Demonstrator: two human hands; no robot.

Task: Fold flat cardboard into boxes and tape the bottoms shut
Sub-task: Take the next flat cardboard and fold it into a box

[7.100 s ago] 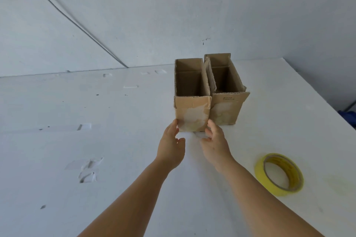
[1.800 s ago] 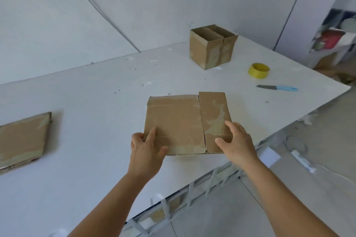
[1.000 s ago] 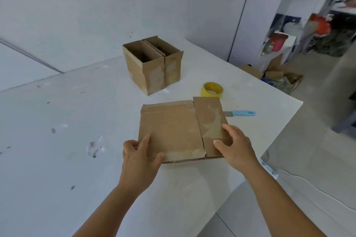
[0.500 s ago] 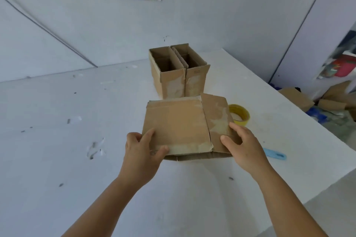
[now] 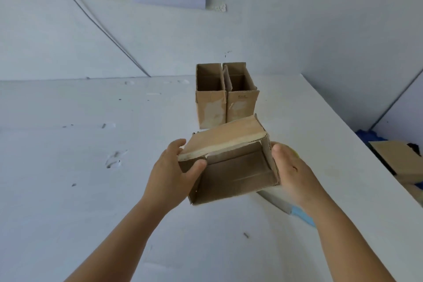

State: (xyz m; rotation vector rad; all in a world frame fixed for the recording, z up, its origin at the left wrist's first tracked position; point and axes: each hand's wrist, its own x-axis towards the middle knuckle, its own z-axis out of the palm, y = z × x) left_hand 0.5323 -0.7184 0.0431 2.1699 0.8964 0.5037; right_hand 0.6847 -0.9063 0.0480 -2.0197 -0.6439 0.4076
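I hold a brown cardboard box point(image 5: 233, 171) above the white table point(image 5: 91, 167), spread into a rectangular tube with its open end toward me. My left hand point(image 5: 174, 176) grips its left wall, thumb inside the opening. My right hand point(image 5: 295, 176) presses flat against its right wall. Two finished open-topped boxes point(image 5: 225, 96) stand side by side just beyond it, near the wall. The yellow tape roll point(image 5: 294, 153) shows only as a sliver behind my right hand. A blue-handled knife point(image 5: 297, 212) lies on the table under my right forearm.
The table's right edge point(image 5: 357, 144) runs diagonally close to my right arm. Flat cardboard pieces point(image 5: 398, 162) lie on the floor beyond it. A cable point(image 5: 103, 30) runs down the wall from sockets at top left.
The flat cardboard has been lifted off the table and pushed open into a tube. My hands moved from its near edge to its two side walls. The camera view swung back to the wall.
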